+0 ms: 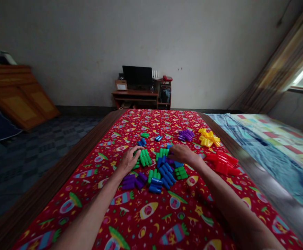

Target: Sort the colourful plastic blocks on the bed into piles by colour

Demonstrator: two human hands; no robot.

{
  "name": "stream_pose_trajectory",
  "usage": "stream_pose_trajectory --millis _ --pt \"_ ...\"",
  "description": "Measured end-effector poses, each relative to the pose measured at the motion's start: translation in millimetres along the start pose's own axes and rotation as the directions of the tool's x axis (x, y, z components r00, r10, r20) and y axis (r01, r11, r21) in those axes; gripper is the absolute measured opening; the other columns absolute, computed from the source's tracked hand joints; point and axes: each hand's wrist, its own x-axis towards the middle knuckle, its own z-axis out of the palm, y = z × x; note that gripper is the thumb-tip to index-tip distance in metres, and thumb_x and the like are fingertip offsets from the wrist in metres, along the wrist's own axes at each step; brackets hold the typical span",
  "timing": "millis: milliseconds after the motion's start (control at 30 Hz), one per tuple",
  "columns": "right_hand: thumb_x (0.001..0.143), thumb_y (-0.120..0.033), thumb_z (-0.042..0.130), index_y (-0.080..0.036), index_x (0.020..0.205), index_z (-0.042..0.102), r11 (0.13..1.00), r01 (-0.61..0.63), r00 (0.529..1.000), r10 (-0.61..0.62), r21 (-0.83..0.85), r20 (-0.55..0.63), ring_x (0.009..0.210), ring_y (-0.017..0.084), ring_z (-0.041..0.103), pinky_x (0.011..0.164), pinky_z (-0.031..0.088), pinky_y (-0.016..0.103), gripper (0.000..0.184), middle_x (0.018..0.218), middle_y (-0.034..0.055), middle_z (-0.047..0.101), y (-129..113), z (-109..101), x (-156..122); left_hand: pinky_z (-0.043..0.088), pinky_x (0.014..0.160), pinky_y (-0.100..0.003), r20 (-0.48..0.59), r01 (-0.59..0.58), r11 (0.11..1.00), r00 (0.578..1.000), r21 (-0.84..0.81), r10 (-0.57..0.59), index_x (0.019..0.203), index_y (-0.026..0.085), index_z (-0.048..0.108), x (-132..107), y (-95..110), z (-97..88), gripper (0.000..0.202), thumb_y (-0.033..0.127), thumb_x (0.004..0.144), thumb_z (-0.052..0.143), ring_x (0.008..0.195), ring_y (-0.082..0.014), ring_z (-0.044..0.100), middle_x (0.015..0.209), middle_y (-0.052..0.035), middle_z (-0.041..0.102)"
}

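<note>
My left hand (130, 159) rests at the left side of the pile, its fingers curved and apart, next to a green ribbed plastic piece (145, 158). My right hand (180, 153) reaches down into the pile with bent fingers. Its fingertips are mostly hidden; a purple piece (170, 161) and blue pieces lie right by them. In front of the hands lie several mixed pieces: blue ones (167, 175), a green one (181, 172) and purple ones (128, 182). Beyond the hands are a blue piece (158, 138) and a green piece (144, 135).
Single-colour heaps stand to the right: purple (186, 135), yellow (209, 138) and red (223, 163). A red patterned cloth (146, 229) covers the table. A bed (266, 139) adjoins on the right. Against the far wall stands a desk (136, 93) with a monitor (137, 77).
</note>
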Motion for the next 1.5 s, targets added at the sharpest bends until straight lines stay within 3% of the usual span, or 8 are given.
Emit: stream_pose_trajectory --millis 167,433,633,833,1000,1100,1333,1500 --pt "0.091 -0.028 0.054 -0.021 0.128 0.06 0.985 -0.157 0.956 0.171 0.075 -0.237 0.097 0.024 0.065 0.073 0.044 0.027 0.038 0.108 0.0115 0.071 33 3 8 0.052 0.088 -0.037 -0.018 -0.01 1.0 1.0 0.013 0.01 0.094 0.021 0.069 1 -1 1.5 0.04 0.047 0.086 0.04 0.094 -0.0235 0.066 0.096 -0.0071 0.073" --pt "0.092 -0.022 0.042 -0.011 0.132 0.055 0.848 -0.424 0.68 0.53 0.318 -0.506 0.097 0.027 0.067 0.082 0.047 0.036 0.043 0.111 0.0185 0.07 102 29 32 0.052 0.088 -0.036 -0.027 -0.018 1.0 0.999 0.019 0.019 0.094 0.021 0.07 0 -4 2.5 0.039 0.046 0.086 0.041 0.092 -0.0226 0.067 0.095 -0.006 0.074" --pt "0.089 -0.016 0.039 -0.011 0.121 0.064 0.87 -0.353 0.732 0.486 0.344 -0.478 0.089 0.024 0.067 0.076 0.048 0.03 0.042 0.097 0.016 0.074 117 44 40 0.052 0.088 -0.035 -0.019 -0.023 1.0 1.0 0.02 0.023 0.094 0.022 0.07 0 -1 0.7 0.039 0.047 0.087 0.04 0.091 -0.0221 0.067 0.097 -0.0057 0.074" --pt "0.086 -0.013 0.04 -0.01 0.115 0.068 0.893 -0.24 0.713 0.428 0.38 -0.555 0.087 0.022 0.067 0.077 0.046 0.029 0.04 0.097 0.0144 0.074 93 15 29 0.052 0.09 -0.036 -0.002 -0.001 1.0 1.0 0.03 0.001 0.094 0.021 0.069 -1 2 -0.4 0.041 0.048 0.088 0.039 0.093 -0.0228 0.067 0.097 -0.0063 0.073" --pt "0.084 -0.018 0.055 -0.015 0.091 0.074 0.948 0.105 0.978 -0.043 0.302 -0.206 0.074 0.017 0.064 0.065 0.043 0.023 0.021 0.083 0.0052 0.073 31 -5 7 0.05 0.093 -0.038 0.005 0.004 0.999 1.0 0.036 -0.004 0.094 0.021 0.069 0 0 -0.1 0.042 0.051 0.087 0.04 0.097 -0.0242 0.066 0.098 -0.0072 0.073" --pt "0.083 -0.018 0.059 -0.017 0.099 0.072 0.968 0.188 0.982 -0.186 0.164 -0.027 0.083 0.018 0.063 0.068 0.043 0.024 0.02 0.093 0.0075 0.072 -2 6 -7 0.05 0.094 -0.038 0.017 -0.005 0.999 1.0 0.037 0.004 0.094 0.02 0.069 0 0 -0.5 0.042 0.049 0.087 0.039 0.097 -0.0238 0.066 0.099 -0.0077 0.073" --pt "0.087 -0.025 0.058 -0.018 0.115 0.062 0.984 0.172 0.981 -0.166 0.045 -0.103 0.09 0.019 0.062 0.07 0.039 0.025 0.029 0.101 0.0092 0.069 4 12 -5 0.05 0.093 -0.037 0.01 -0.005 0.999 1.0 0.035 0.004 0.094 0.021 0.069 1 -2 1.3 0.042 0.049 0.086 0.038 0.097 -0.0233 0.066 0.099 -0.0065 0.073" --pt "0.091 -0.027 0.049 -0.018 0.112 0.06 0.981 -0.192 0.939 0.191 0.027 -0.284 0.082 0.019 0.061 0.061 0.032 0.025 0.026 0.095 0.0088 0.07 53 9 7 0.051 0.091 -0.036 0.002 0.003 1.0 1.0 0.027 -0.003 0.094 0.021 0.069 1 -2 1.6 0.042 0.048 0.086 0.039 0.097 -0.0234 0.066 0.1 -0.0069 0.073"
